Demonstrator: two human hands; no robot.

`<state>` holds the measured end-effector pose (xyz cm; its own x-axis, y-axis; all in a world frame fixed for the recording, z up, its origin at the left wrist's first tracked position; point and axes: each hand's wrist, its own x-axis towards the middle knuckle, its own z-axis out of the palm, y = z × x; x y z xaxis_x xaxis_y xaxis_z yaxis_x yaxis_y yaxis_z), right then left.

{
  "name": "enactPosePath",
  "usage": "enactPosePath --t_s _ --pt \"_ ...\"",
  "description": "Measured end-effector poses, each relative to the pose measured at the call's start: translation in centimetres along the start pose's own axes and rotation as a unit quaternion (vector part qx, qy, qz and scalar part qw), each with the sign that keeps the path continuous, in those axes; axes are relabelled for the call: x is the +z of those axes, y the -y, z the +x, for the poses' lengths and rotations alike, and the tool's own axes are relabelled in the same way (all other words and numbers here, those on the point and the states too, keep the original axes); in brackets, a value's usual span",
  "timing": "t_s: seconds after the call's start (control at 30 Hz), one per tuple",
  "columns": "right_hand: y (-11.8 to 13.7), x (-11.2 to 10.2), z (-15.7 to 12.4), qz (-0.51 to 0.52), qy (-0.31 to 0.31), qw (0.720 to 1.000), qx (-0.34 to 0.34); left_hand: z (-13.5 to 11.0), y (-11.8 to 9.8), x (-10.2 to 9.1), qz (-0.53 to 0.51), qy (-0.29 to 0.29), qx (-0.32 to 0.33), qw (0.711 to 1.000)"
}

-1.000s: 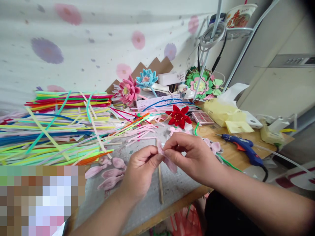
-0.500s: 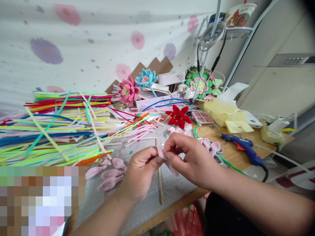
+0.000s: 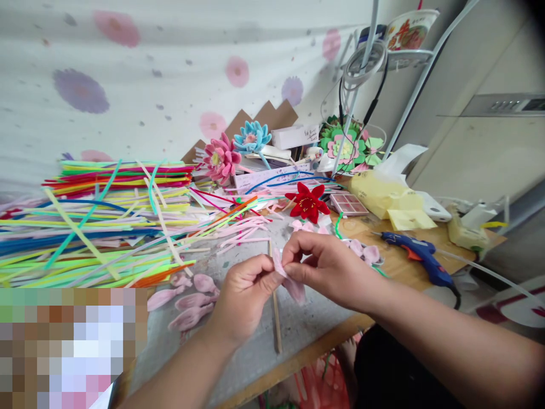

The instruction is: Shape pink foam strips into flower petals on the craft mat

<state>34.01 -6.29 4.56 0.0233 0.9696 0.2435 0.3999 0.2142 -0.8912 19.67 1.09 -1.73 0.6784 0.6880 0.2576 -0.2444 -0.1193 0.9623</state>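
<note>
My left hand (image 3: 242, 295) and my right hand (image 3: 330, 267) meet over the grey mat (image 3: 298, 324), both pinched on one pale pink petal (image 3: 289, 281) of fuzzy craft wire. The petal hangs down between my fingertips. A thin wooden stick (image 3: 276, 309) lies on the mat right under my hands. Several loose pink petals (image 3: 187, 301) lie to the left of my left hand, and more pink petals (image 3: 366, 253) rest beyond my right hand.
A big heap of coloured craft wires (image 3: 97, 221) fills the left of the table. A red flower (image 3: 307, 201), a pink flower (image 3: 219, 159) and a blue flower (image 3: 252, 136) stand behind. A blue glue gun (image 3: 419, 258) lies at the right, near yellow paper (image 3: 392, 199).
My right hand's fingers have shifted slightly along the petal, which has turned a little between the fingertips. Both hands stay in the same spot.
</note>
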Motion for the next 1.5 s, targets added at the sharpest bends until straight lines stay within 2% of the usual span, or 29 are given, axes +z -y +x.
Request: enactPosePath --t_s 0.1,0.3,0.4,0.5,0.57,0.67,0.77,0.87,1.0,1.07,1.17,1.23,1.3,1.43,1.5 --pt "-0.6 0.0 0.2 0.050 0.004 0.999 0.001 0.1 -0.3 0.2 -0.037 -0.009 -0.012 0.999" --pt "-2.0 0.9 0.5 0.058 -0.054 0.996 -0.032 0.5 -1.2 0.8 -0.099 -0.065 -0.033 0.992" --pt "-2.4 1.1 0.7 0.150 -0.028 0.988 -0.030 0.6 -1.2 0.7 -0.113 -0.069 -0.031 0.991" --pt "-2.6 0.6 0.9 0.217 0.002 0.976 -0.014 0.6 -1.2 0.4 -0.039 -0.058 -0.006 0.998" --pt "-2.7 0.0 0.9 0.186 0.017 0.982 -0.011 0.6 -1.2 0.2 0.059 -0.050 0.016 0.997" --pt "-2.7 -1.1 0.8 0.079 0.036 0.996 -0.031 0.5 -1.3 -0.1 0.194 -0.061 0.057 0.978" --pt "-2.5 -2.0 0.6 0.000 0.065 0.997 -0.040 0.4 -1.4 -0.2 0.309 -0.053 0.147 0.938" --pt "-2.4 -2.4 0.4 -0.034 0.099 0.994 -0.027 0.3 -1.5 -0.3 0.391 -0.007 0.244 0.888" --pt "-2.6 -2.4 0.3 -0.092 0.101 0.990 -0.031 0.3 -1.4 -0.2 0.450 0.025 0.300 0.841" --pt "-2.6 -2.3 0.2 -0.118 0.092 0.987 -0.053 0.2 -1.4 -0.2 0.454 0.025 0.295 0.840" --pt "-2.6 -2.2 0.1 -0.143 0.082 0.983 -0.082 0.2 -1.2 -0.1 0.424 0.028 0.252 0.870" --pt "-2.5 -2.2 0.1 -0.151 0.087 0.982 -0.079 0.3 -1.1 -0.1 0.407 0.033 0.216 0.887" --pt "-2.4 -2.4 0.2 -0.157 0.097 0.981 -0.059 0.4 -1.0 -0.1 0.406 0.033 0.195 0.892" --pt "-2.2 -2.7 0.4 -0.152 0.151 0.977 -0.007 0.4 -1.0 -0.2 0.441 0.058 0.229 0.866" --pt "-2.2 -2.7 0.5 -0.144 0.155 0.977 0.002 0.3 -1.0 -0.2 0.462 0.065 0.251 0.848"
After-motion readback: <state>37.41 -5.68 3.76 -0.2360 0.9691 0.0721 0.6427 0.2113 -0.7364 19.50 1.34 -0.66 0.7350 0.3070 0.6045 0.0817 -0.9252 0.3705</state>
